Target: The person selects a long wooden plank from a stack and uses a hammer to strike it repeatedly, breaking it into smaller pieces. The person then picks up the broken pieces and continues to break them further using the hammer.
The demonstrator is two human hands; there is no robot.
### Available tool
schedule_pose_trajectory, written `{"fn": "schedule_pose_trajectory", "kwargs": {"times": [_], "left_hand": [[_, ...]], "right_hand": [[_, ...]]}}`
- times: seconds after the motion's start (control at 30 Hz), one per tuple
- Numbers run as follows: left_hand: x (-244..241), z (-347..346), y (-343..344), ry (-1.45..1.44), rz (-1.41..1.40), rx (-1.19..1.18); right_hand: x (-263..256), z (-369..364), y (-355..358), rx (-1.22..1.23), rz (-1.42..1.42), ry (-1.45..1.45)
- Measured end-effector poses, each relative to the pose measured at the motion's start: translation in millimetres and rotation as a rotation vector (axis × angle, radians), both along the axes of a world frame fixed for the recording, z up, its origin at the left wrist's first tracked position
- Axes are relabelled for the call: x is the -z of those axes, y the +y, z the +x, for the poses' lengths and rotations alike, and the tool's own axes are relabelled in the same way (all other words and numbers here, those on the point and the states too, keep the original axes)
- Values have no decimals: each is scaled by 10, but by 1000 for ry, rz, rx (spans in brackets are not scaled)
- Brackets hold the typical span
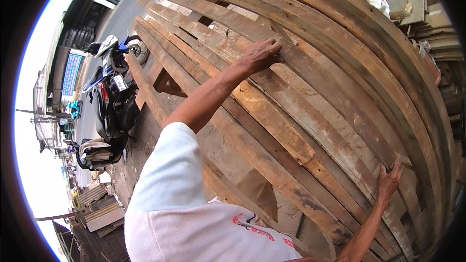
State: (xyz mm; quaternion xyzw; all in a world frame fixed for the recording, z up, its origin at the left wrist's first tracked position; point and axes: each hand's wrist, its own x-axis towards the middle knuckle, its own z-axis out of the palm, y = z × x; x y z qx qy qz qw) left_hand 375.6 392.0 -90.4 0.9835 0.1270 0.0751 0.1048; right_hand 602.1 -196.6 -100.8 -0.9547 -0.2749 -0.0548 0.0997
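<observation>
A long, weathered wooden beam [322,83] slants across a row of similar timbers before me. Around its edge, partway along, curl the fingers of my left hand [260,55]. My right hand [389,182] grips the same beam at its near right end, thumb toward the left. Just below it lies a paler, rough plank [302,105], and nearer my body a beam with an orange-brown, splintered face [273,116]. The undersides of my fingers are hidden by the wood.
Further curved-looking beams [327,32] lie beyond my hands. Stacked boards [437,32] stand at the right. Parked motorcycles [109,105] stand by the road [122,18] at the left. Scrap timber [98,222] lies at lower left. A loose beam [149,94] crosses near my left arm.
</observation>
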Motion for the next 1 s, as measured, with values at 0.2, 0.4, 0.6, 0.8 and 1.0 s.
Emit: {"fn": "schedule_pose_trajectory", "kwargs": {"times": [0.2,0.4,0.6,0.8,1.0], "left_hand": [[79,-144,-5,-84,-16,-39],[-543,-493,-1124,-124,-246,40],[-847,-2417,-2319,10,-553,-26],[-416,-3496,-2859,294,-322,169],[-311,-3643,-2713,382,-426,192]], "right_hand": [[-53,12,102,41,-107,73],[-578,-376,134,122,-109,314],[-1499,-2135,-84,29,174,569],[-1110,-3530,-506,-26,109,908],[-1059,-4522,-542,139,30,1013]]}}
